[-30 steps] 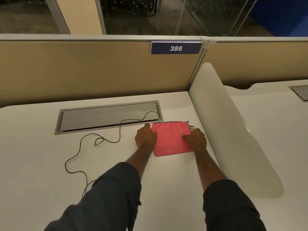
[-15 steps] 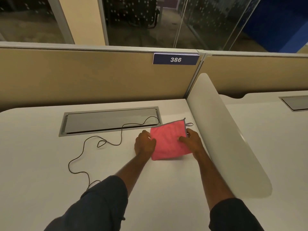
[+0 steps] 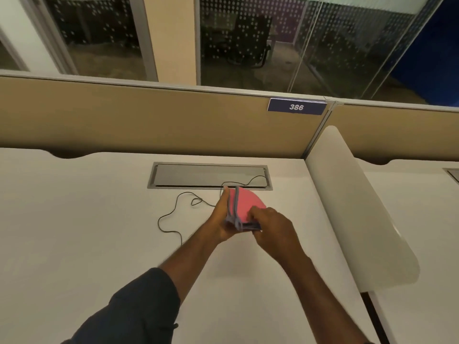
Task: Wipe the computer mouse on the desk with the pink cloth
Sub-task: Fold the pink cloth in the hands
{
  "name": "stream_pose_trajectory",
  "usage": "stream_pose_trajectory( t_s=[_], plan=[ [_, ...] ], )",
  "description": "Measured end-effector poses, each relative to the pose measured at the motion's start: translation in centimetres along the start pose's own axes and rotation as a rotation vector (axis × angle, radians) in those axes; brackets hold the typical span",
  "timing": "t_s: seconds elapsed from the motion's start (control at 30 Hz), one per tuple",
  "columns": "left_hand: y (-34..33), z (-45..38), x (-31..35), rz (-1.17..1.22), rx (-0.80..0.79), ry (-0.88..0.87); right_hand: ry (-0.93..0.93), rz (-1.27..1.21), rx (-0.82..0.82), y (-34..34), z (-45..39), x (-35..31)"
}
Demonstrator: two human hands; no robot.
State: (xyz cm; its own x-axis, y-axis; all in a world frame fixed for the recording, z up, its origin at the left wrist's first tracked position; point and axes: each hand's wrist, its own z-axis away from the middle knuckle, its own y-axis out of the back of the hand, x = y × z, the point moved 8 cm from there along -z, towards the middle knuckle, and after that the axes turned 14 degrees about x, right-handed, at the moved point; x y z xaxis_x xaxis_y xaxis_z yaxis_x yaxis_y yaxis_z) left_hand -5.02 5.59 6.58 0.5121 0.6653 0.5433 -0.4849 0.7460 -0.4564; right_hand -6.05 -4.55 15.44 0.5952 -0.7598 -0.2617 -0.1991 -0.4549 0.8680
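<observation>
The folded pink cloth, edged in grey, is lifted off the white desk and stands tilted on edge between both hands. My left hand supports it from the left side, fingers along its back. My right hand grips its lower right corner. A thin black cable loops over the desk to the left of the hands and runs back to the cable tray. The computer mouse itself is not visible; it may be hidden by the hands or cloth.
A grey cable tray lid is set into the desk just behind the hands. A tan partition with a blue "386" label closes the back. A white curved divider rises on the right.
The cloth lay flat on the desk under both hands; now both hands have raised it and tipped it up on edge. The camera view has swung left and upward.
</observation>
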Motion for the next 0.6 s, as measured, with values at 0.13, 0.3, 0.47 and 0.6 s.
stream_pose_trajectory(
  t_s=[0.13, 0.3, 0.47, 0.6],
  plan=[
    [2.5, 3.6, 0.7, 0.038, -0.073, 0.009, -0.003, -0.247, 0.047, 1.0, 1.6, -3.1],
    [6.0, 6.5, 1.9, 0.073, -0.063, -0.113, -0.911, -0.64, 0.328, 1.5, 4.2, 2.1],
    [8.4, 8.7, 1.8, 0.041, -0.043, -0.097, -1.285, -1.288, -0.049, -2.8, 5.2, -2.2],
    [10.7, 9.6, 2.9, -0.083, 0.001, -0.174, -1.108, -1.195, -0.005, -1.8, 4.0, -4.0]
  ],
)
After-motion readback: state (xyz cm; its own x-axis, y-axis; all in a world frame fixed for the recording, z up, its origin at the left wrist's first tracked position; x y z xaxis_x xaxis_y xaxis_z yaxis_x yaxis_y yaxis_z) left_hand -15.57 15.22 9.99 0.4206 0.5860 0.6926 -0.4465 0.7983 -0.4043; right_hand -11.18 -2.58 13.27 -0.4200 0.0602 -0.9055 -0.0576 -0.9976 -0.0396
